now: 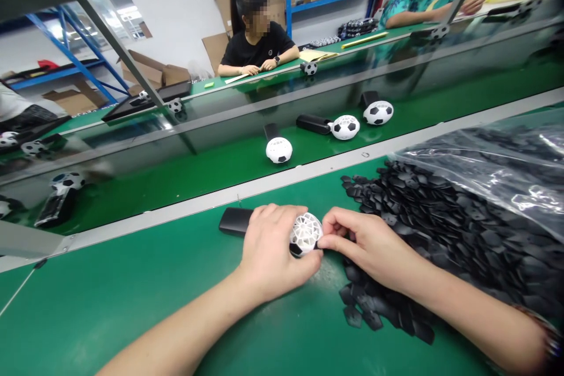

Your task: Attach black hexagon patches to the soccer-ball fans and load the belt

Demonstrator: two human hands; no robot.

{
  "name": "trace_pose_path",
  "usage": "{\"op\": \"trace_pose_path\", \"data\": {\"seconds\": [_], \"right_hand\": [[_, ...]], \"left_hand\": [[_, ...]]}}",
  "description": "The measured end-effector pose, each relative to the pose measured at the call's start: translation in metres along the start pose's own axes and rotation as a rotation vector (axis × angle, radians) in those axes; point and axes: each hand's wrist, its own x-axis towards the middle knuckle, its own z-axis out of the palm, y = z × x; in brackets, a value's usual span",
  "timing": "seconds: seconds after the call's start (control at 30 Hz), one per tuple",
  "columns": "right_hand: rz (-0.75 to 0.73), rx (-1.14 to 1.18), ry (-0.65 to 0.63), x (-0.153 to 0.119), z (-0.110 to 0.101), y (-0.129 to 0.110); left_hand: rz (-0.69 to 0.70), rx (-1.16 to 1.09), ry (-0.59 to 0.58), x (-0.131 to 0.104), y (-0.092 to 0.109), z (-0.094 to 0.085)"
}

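Low on the green tabletop, my left hand point(274, 247) is wrapped round a white soccer-ball-shaped piece point(307, 232) with an open lattice on top. A black handle point(235, 221) sticks out to the left from under that hand. My right hand point(359, 242) touches the ball's right side, thumb and forefinger pinched together. A small black patch shows at those fingertips, seemingly a black panel piece, mostly hidden. Another black panel is visible on the ball near my left thumb.
A heap of black flat pieces point(423, 223) spreads right of my hands, partly under a clear plastic bag point(497, 170). Beyond a metal rail point(247, 185), several handled soccer balls point(345, 127) lie on the green belt point(211, 170). Two people sit across it.
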Motion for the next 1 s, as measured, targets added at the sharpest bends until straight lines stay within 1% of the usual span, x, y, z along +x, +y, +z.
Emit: {"op": "trace_pose_path", "data": {"seconds": [0.07, 0.13, 0.23, 0.27, 0.33, 0.4, 0.47, 0.5, 0.53, 0.6, 0.67, 0.7, 0.8, 0.87, 0.93, 1.0], "right_hand": [[-0.012, -0.059, -0.015, 0.002, -0.006, 0.001], [-0.034, -0.199, 0.011, 0.002, -0.017, 0.005], [-0.025, -0.577, 0.136, 0.002, -0.035, 0.016], [-0.007, -0.687, 0.146, 0.001, -0.038, 0.020], [0.019, -0.786, 0.097, 0.000, -0.041, 0.024], [0.014, -0.779, 0.039, -0.001, -0.039, 0.024], [-0.006, -0.748, 0.025, -0.002, -0.037, 0.021], [-0.019, -0.727, 0.019, -0.002, -0.036, 0.018], [-0.034, -0.696, 0.008, -0.003, -0.035, 0.016], [-0.055, -0.586, -0.014, -0.005, -0.034, 0.011], [-0.067, -0.437, -0.028, -0.006, -0.033, 0.007], [-0.071, -0.364, -0.034, -0.006, -0.032, 0.005], [-0.066, -0.208, -0.048, -0.007, -0.028, 0.000], [-0.066, -0.162, -0.051, -0.008, -0.025, -0.003], [-0.125, -0.145, -0.068, -0.008, -0.022, -0.004], [-0.216, -0.125, -0.092, -0.009, -0.019, -0.005]], "left_hand": [[0.028, -0.008, -0.020, 0.000, -0.003, -0.001], [0.098, -0.020, -0.080, -0.001, -0.007, -0.003], [0.202, -0.015, -0.151, 0.002, -0.013, -0.011], [0.218, -0.007, -0.171, 0.004, -0.015, -0.014], [0.238, 0.003, -0.240, 0.006, -0.016, -0.022], [0.236, -0.005, -0.339, 0.007, -0.015, -0.027], [0.181, -0.048, -0.412, 0.004, -0.013, -0.027], [0.140, -0.085, -0.426, 0.002, -0.012, -0.025], [0.099, -0.128, -0.420, 0.000, -0.011, -0.022], [0.060, -0.210, -0.363, -0.003, -0.010, -0.013], [0.097, -0.266, -0.306, -0.004, -0.012, -0.006], [0.135, -0.288, -0.297, -0.003, -0.013, -0.004], [0.246, -0.355, -0.336, 0.002, -0.018, -0.005], [0.275, -0.377, -0.350, 0.004, -0.020, -0.007], [0.280, -0.379, -0.344, 0.005, -0.020, -0.008], [0.264, -0.382, -0.329, 0.004, -0.019, -0.007]]}}
